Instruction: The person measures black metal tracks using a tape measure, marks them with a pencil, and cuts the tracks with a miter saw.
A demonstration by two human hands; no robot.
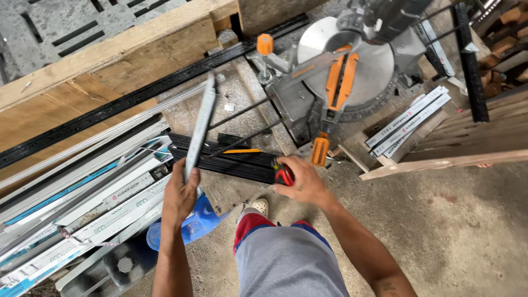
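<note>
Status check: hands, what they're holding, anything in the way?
Left hand grips a grey metal strip, upright. Right hand holds a red tape measure. Miter saw just ahead; black profiles below.

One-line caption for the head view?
Left hand lifts a grey metal strip; right hand grips a tape measure below a mitre saw.

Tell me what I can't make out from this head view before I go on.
- Tape measure: mostly covered by the right hand; only a red and black part shows.
- Metal strip: its lower end is hidden in the left hand, and it is motion-blurred.
- Miter saw: its head is cut off by the top edge.
- Blue container: partly behind the left forearm.
</note>
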